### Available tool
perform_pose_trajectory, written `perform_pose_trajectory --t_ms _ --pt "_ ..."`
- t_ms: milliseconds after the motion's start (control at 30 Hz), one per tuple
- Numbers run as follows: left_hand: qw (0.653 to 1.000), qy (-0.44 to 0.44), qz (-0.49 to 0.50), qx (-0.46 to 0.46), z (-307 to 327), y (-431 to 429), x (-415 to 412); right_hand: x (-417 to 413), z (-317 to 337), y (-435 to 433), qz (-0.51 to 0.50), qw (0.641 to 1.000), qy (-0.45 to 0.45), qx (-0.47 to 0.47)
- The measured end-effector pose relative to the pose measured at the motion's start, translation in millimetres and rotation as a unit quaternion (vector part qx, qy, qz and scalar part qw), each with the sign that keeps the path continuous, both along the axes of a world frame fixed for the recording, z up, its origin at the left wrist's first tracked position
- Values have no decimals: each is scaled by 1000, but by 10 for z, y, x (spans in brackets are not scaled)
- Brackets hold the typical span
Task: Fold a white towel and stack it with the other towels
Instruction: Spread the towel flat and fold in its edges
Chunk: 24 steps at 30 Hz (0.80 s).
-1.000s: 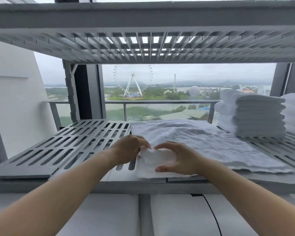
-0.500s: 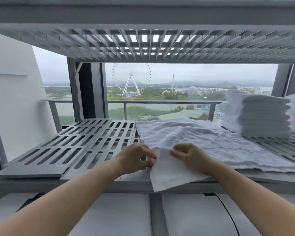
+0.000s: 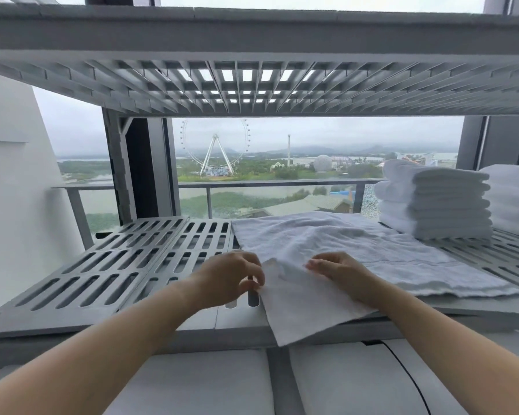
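Note:
A small white towel [image 3: 300, 304] lies at the front of the slatted grey shelf [image 3: 108, 274], its lower corner hanging over the shelf's front edge. My left hand [image 3: 232, 275] pinches the towel's upper left edge. My right hand [image 3: 336, 269] pinches its upper right edge. Behind it a larger white towel [image 3: 357, 250] is spread flat on the shelf. A stack of folded white towels [image 3: 435, 202] stands at the back right, with a second stack [image 3: 513, 199] beside it at the frame's edge.
An upper slatted shelf [image 3: 252, 85] hangs close overhead. A shelf post [image 3: 120, 175] rises at the back left. White cushions [image 3: 342, 381] with a black cable [image 3: 408, 375] lie below the shelf. A window and railing stand behind.
The small towel was bunched between my hands; it has been opened out flat, and its lower corner now drapes over the shelf's front edge. My hands have moved apart.

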<state>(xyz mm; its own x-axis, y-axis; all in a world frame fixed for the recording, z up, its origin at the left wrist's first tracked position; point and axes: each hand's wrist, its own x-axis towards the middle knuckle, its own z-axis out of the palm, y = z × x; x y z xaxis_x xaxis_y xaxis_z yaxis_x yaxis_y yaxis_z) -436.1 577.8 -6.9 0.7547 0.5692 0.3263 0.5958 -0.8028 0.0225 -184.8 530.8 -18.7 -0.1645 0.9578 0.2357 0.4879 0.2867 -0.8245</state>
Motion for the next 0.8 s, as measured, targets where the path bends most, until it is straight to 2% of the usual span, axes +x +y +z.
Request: perform_pose_trajectory --t_ms 133,367,567,800 --pt "1000 5 11 -8 5 0 -59 -118 -92 -23 19 985 -163 44" --pt "996 -82 -18 -5 -113 -117 318 -70 -109 -36 -17 981 -169 94" --pt "996 -76 -35 -13 -31 -107 638 305 -78 -129 -15 965 -235 112" --pt "996 -50 -57 -35 -11 -136 1307 1092 -47 -219 -36 974 -208 87"
